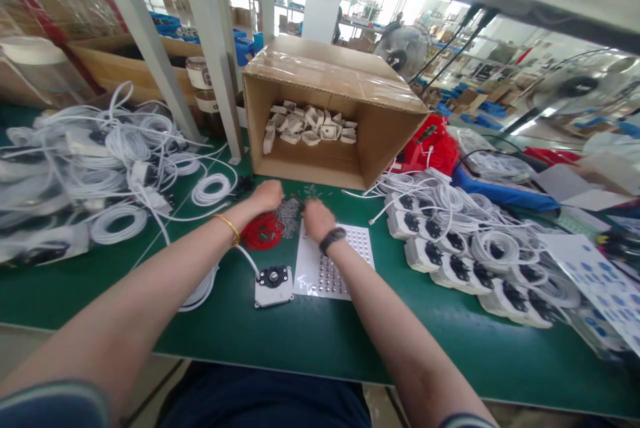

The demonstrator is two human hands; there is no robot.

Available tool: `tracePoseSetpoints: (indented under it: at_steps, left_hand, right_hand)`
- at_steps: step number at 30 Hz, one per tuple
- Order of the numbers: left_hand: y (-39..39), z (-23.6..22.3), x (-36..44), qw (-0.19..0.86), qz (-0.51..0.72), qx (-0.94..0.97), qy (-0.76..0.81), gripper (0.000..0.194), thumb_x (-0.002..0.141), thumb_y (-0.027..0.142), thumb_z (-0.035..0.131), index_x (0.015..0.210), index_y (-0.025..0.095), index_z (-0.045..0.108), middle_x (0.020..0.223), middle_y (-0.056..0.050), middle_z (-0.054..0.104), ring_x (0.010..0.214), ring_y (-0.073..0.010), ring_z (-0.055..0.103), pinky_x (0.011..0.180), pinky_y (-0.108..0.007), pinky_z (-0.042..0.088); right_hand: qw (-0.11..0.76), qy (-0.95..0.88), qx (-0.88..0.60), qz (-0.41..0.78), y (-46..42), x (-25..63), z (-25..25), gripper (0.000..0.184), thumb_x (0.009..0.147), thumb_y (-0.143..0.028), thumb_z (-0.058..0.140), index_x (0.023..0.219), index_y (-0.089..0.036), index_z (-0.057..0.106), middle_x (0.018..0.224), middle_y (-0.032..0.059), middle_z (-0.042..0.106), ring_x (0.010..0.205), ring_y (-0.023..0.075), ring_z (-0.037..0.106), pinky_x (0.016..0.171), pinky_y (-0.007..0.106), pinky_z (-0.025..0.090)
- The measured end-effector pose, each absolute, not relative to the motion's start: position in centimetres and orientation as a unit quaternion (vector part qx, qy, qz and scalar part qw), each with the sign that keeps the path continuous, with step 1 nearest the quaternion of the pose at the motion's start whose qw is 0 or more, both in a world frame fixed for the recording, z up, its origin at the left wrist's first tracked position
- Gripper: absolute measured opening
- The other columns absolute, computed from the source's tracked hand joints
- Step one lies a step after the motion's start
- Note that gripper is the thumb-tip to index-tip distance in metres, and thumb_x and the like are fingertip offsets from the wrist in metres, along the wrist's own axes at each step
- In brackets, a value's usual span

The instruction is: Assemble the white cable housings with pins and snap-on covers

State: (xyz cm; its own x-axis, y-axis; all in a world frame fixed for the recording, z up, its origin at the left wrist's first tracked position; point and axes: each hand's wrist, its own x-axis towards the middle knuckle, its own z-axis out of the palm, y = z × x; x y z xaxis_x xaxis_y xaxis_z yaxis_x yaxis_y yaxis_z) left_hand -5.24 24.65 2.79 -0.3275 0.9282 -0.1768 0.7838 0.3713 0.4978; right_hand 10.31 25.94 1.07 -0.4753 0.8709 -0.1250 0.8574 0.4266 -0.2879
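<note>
My left hand (267,196) reaches forward over a loose pile of small metal screws (289,213), fingers curled down; what they pinch is hidden. My right hand (317,218) lies beside it at the top edge of a white sheet of small round dots (345,261), fingers bent onto the screws. A red coil (263,231) lies under my left wrist. A white square unit with a black round centre (273,284) and a white cable sits nearer me.
An open cardboard box (340,128) on its side holds several white plastic parts. White cable coils (100,168) pile up at the left. Rows of white units with black centres (465,261) fill the right. Metal posts (210,41) stand behind on the green mat (300,335).
</note>
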Motion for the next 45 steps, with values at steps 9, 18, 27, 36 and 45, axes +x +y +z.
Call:
tracePoseSetpoints:
  at_steps: [9,18,27,36,45]
  left_hand:
    - [11.6,5.7,-5.5,0.242,0.470,0.441,0.726,0.030,0.084,0.034,0.051,0.108,0.017,0.056,0.089,-0.004,0.068,0.078,-0.0147,0.066,0.074,-0.029,0.054]
    - [3.8,0.6,-0.3,0.307,0.526,0.300,0.735,0.028,0.071,0.041,0.062,0.083,0.015,0.064,0.082,-0.007,0.071,0.078,-0.0208,0.068,0.081,-0.036,0.053]
    - [4.9,0.6,-1.1,0.215,0.399,0.517,0.726,0.017,0.082,0.027,0.048,0.080,0.019,0.062,0.081,-0.006,0.067,0.076,-0.0205,0.063,0.073,-0.033,0.050]
    - [4.1,-0.9,-1.4,0.068,0.364,0.639,0.675,0.025,0.088,0.021,0.042,0.095,0.016,0.066,0.098,-0.009,0.069,0.092,-0.0209,0.063,0.086,-0.035,0.049]
    - [2.1,-0.7,-0.8,0.179,0.304,0.632,0.690,0.058,0.075,0.029,0.058,0.130,0.018,0.042,0.128,-0.012,0.053,0.117,-0.0284,0.049,0.100,-0.044,0.042]
  right_hand:
    - [0.015,-0.862,-0.478,0.166,26.3,9.8,1.5,0.011,0.087,-0.025,0.055,0.094,-0.019,0.060,0.105,0.0096,0.062,0.094,0.0204,0.062,0.075,0.028,0.046]
    - [0.009,-0.866,-0.471,0.166,25.5,8.4,1.6,0.019,0.082,-0.010,0.048,0.094,-0.009,0.063,0.102,0.0199,0.062,0.092,0.0258,0.063,0.075,0.032,0.047]
    - [0.112,-0.872,-0.393,0.270,21.9,12.3,3.9,0.012,0.080,-0.014,0.052,0.090,-0.014,0.059,0.088,0.0044,0.065,0.078,0.0126,0.060,0.068,0.021,0.045]
    - [0.217,-0.749,-0.406,0.477,16.3,15.8,1.9,0.010,0.072,-0.022,0.063,0.077,-0.014,0.068,0.067,0.0001,0.065,0.050,0.0081,0.046,0.048,0.020,0.035]
    - [0.196,-0.883,-0.265,0.333,16.1,16.5,0.9,0.020,0.081,-0.008,0.052,0.089,-0.018,0.067,0.087,0.0029,0.069,0.081,0.0139,0.062,0.074,0.022,0.045]
